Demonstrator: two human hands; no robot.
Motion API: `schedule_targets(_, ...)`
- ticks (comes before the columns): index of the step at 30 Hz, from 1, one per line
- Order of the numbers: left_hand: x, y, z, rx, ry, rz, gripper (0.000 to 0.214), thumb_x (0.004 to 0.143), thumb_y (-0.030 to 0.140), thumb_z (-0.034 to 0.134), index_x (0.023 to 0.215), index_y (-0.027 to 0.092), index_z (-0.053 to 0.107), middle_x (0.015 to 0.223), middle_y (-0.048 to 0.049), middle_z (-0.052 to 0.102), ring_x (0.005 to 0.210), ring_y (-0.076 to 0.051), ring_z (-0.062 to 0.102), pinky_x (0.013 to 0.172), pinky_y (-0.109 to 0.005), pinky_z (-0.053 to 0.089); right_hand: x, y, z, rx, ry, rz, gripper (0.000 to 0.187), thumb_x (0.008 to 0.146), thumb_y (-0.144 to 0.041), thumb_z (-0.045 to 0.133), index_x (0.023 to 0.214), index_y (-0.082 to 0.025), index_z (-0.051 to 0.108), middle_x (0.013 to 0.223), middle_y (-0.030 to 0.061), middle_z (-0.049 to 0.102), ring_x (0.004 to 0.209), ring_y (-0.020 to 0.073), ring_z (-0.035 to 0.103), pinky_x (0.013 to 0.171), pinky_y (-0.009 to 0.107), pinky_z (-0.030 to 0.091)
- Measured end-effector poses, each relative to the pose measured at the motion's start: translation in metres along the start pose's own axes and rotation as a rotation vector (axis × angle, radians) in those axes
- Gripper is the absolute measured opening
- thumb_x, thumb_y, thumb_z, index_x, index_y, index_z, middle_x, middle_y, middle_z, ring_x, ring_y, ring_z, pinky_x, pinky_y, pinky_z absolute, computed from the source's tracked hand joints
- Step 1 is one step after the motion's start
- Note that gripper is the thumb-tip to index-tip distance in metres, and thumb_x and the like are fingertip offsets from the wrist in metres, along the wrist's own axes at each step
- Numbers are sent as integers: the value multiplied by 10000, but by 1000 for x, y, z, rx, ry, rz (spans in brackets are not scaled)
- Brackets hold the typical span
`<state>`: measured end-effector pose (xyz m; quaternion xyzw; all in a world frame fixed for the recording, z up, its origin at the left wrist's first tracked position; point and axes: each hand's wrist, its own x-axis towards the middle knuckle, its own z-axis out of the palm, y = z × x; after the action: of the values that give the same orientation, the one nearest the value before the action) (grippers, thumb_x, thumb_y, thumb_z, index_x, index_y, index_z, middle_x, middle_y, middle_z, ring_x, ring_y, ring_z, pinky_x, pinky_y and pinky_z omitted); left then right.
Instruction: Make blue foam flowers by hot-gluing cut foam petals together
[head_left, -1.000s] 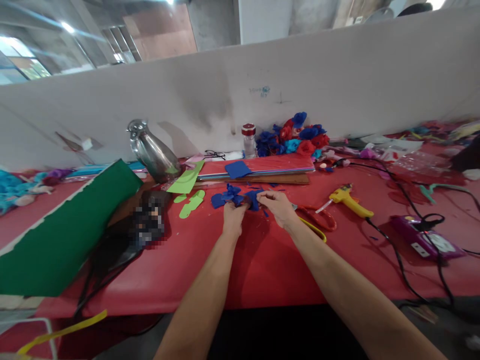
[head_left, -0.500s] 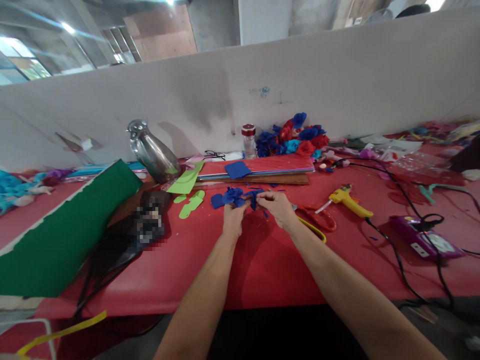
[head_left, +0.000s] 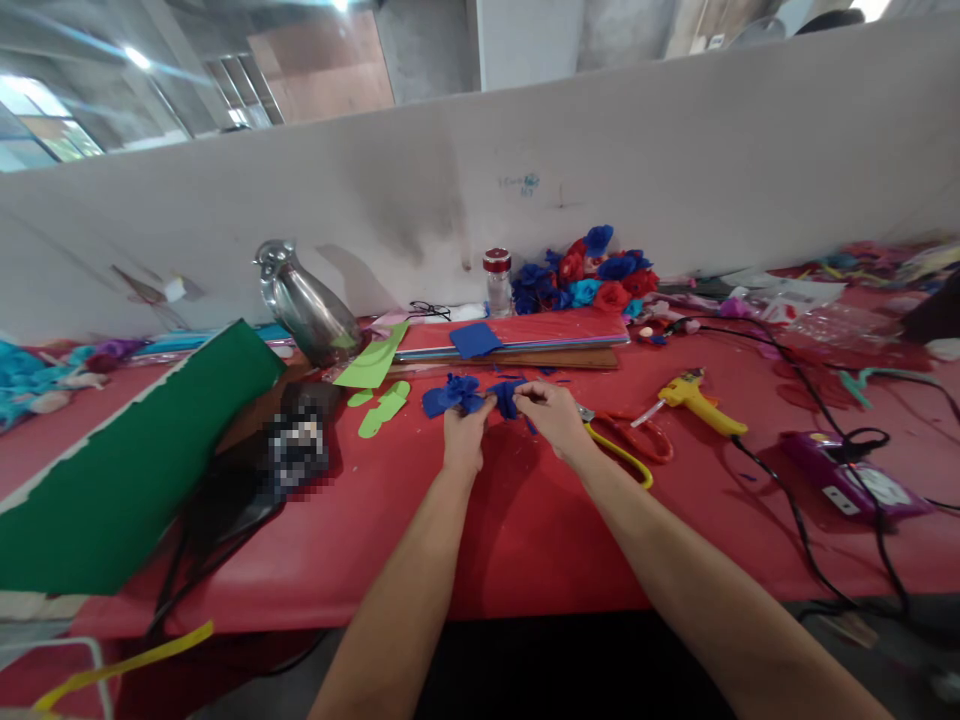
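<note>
Low over the red table [head_left: 525, 520], my left hand [head_left: 466, 435] is closed on a dark blue paper flower [head_left: 461, 390], whose ruffled petals stick out past the fingers to the left. My right hand [head_left: 551, 412] pinches a small dark blue paper petal [head_left: 507, 400] close beside the left fingertips. Whether petal and flower touch is hard to make out. Under the flower on its left lie more blue paper pieces [head_left: 433, 403]. Scissors [head_left: 626, 450] with red and yellow handles rest to the right of my right hand.
A yellow glue gun [head_left: 697, 400] and a purple power strip [head_left: 847, 475] with black cables lie right. Green paper cutouts [head_left: 386, 408], a metal jug [head_left: 307, 305] and a green sheet [head_left: 150, 470] stand left. Behind are stacked sheets [head_left: 555, 328], a jar [head_left: 497, 285] and a flower pile [head_left: 585, 275].
The petal between my hands has turned, showing a broader face. My left hand and the flower have shifted slightly left, and more of the scissors shows.
</note>
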<state>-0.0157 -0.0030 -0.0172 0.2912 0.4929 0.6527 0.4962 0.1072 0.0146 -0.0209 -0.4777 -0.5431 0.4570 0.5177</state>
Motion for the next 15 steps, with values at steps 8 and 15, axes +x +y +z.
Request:
schedule_targets(8,-1,4,1,-69,-21,-33,271,571,234,792,599,151,536,412,109,365,357,-11,244,419,-211,162,6,9,-3,-25,89,-9,207,655,-346,573,747,-187,668,664,6,670,595,156,598,608,270,470)
schedule_targets(15,-1,11,0,-182,-84,-140,177,573,203,738,629,151,578,400,99,437,306,-14,243,408,-209,224,14,22,-14,-332,183,-33,157,693,-211,576,811,-194,679,811,68,708,717,200,649,745,337,499)
